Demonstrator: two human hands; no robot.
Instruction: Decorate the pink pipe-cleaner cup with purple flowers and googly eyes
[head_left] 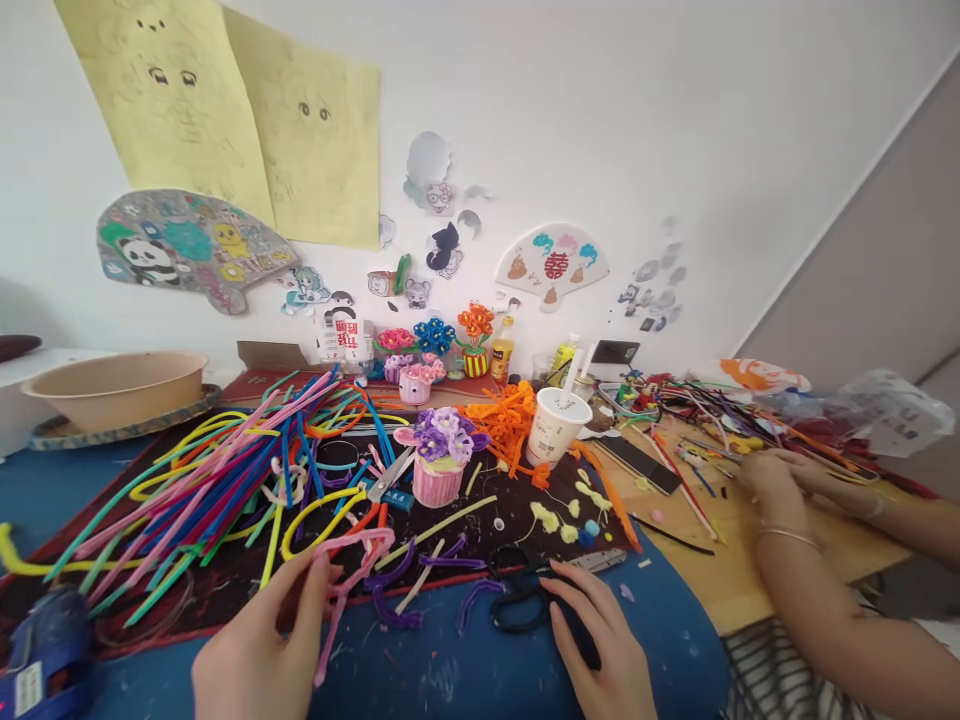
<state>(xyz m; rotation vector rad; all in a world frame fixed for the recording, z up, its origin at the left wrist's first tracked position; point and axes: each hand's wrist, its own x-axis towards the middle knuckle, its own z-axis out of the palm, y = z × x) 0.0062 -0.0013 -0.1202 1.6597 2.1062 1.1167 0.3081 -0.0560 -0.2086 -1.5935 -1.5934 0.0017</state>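
My left hand (259, 640) pinches a bent pink pipe cleaner (352, 560) between thumb and fingertips; one end hangs down over the blue table. Lower right of it, my right hand (600, 640) lies with fingers apart against black-handled scissors (517, 610). A dark shape shows between its thumb and fingers; I cannot make out what it is. Short purple pipe cleaner pieces (397, 610) are scattered between my hands. Beyond them stands a pink pipe-cleaner pot (439, 487) with purple flowers (444, 437) on top. Small silver-bladed scissors (390, 478) lean beside the pot.
A pile of coloured pipe cleaners (217, 470) covers the left side. A paper cup (556, 430) with a straw stands beside orange fuzzy pieces (506, 415). A phone (641, 462) lies farther right. Another person's arms (802, 580) work at the wooden table. A blue glue gun-like tool (49, 645) sits lower left.
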